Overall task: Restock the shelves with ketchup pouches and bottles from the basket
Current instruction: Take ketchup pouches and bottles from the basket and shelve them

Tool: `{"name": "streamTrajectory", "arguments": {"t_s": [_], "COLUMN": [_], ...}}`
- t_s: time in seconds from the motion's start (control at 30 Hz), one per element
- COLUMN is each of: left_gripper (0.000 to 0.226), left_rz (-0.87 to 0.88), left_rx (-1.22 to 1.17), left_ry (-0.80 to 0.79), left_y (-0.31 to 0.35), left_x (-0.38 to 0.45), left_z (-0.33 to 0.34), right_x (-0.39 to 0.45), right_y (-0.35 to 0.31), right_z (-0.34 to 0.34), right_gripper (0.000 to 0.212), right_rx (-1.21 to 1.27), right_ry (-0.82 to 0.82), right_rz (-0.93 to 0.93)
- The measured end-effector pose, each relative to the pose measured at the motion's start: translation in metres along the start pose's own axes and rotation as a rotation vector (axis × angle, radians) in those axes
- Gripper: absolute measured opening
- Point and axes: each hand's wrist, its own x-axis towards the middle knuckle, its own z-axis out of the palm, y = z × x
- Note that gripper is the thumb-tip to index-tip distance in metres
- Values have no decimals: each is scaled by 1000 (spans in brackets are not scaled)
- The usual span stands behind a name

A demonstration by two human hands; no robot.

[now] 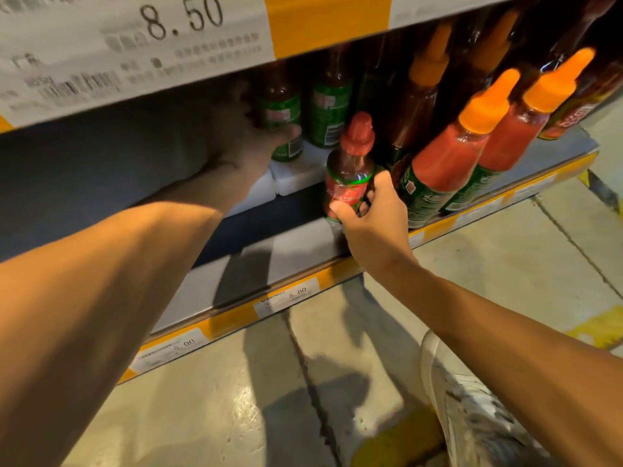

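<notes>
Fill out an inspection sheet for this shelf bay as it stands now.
Surface: grey shelf, bare in front at left, with a yellow price strip along its edge.
Job's things: small red-capped bottle near the shelf front; green-labelled bottles behind on white blocks; orange-capped bottles at right.
Clutter: nothing seen.
Grippers: left hand grips a green-labelled bottle at the back; right hand grips the small red-capped bottle low on its body.
Cables: nothing seen.
Surroundings: concrete floor, white shoe, upper shelf tag reading 8.50. No basket or pouches seen.
</notes>
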Motion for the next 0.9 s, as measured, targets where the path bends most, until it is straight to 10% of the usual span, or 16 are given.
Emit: {"name": "streamTrajectory", "arguments": {"t_s": [0.53, 0.9], "left_gripper": [79, 35], "left_rz": [13, 38], "left_rx": [71, 527], "left_ry": [38, 69], "left_y": [0, -2], "left_x": [5, -43], "left_z": [15, -13], "right_x": [11, 6], "right_y": [-7, -15], "right_z": [8, 0], "right_gripper": [28, 29], "right_rx": [-57, -90], "right_ry": [69, 7], "right_rz": [102, 176]}}
